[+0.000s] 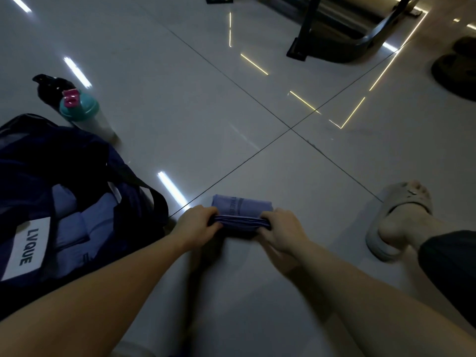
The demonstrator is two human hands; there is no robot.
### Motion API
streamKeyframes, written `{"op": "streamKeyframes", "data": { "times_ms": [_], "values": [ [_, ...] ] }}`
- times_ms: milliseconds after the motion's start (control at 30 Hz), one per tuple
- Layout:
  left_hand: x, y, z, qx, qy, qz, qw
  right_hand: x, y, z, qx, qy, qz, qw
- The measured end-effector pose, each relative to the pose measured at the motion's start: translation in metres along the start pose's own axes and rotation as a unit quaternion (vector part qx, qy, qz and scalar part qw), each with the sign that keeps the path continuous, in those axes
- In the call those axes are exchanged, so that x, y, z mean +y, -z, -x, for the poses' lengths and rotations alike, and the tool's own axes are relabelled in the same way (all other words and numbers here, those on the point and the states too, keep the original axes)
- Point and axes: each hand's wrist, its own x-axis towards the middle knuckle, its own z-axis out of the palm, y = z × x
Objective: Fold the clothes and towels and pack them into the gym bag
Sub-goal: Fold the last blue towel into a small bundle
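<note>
A small purple towel (240, 208) lies folded on the tiled floor just in front of me. My left hand (198, 224) grips its near left edge and my right hand (279, 229) grips its near right edge, with the layered fold bunched between them. To my left stands a dark navy gym bag (77, 161), open at the top, with several folded purple cloths (74, 228) inside and a white label reading LVQUE.
A shaker bottle (82, 112) with a teal lid and a black bottle (50, 87) stand behind the bag. My foot in a grey slide sandal (396, 220) rests at the right. Black gym machine legs (332, 39) and dark weight plates (456, 73) sit farther back.
</note>
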Motion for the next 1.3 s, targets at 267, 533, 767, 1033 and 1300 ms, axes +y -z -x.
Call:
{"op": "streamKeyframes", "data": {
  "times_ms": [267, 533, 767, 1033, 1300],
  "values": [
    [-0.001, 0.005, -0.016, -0.009, 0.044, 0.111, 0.993, 0.006, 0.003, -0.012, -0.048, -0.046, -0.068, 0.995],
    [0.0, 0.0, -0.029, -0.019, 0.113, 0.131, 0.985, 0.013, 0.004, -0.018, -0.041, -0.1, -0.141, 0.984],
    [0.0, -0.006, -0.038, -0.012, 0.145, 0.131, 0.981, 0.016, -0.004, -0.027, -0.003, -0.164, -0.211, 0.964],
    [0.008, -0.012, -0.045, 0.007, 0.162, 0.115, 0.98, 0.014, -0.011, -0.044, -0.023, -0.222, -0.161, 0.961],
    [0.013, -0.016, -0.06, 0.022, 0.244, 0.109, 0.963, 0.01, -0.009, -0.062, -0.039, -0.263, -0.077, 0.961]
  ]
}}
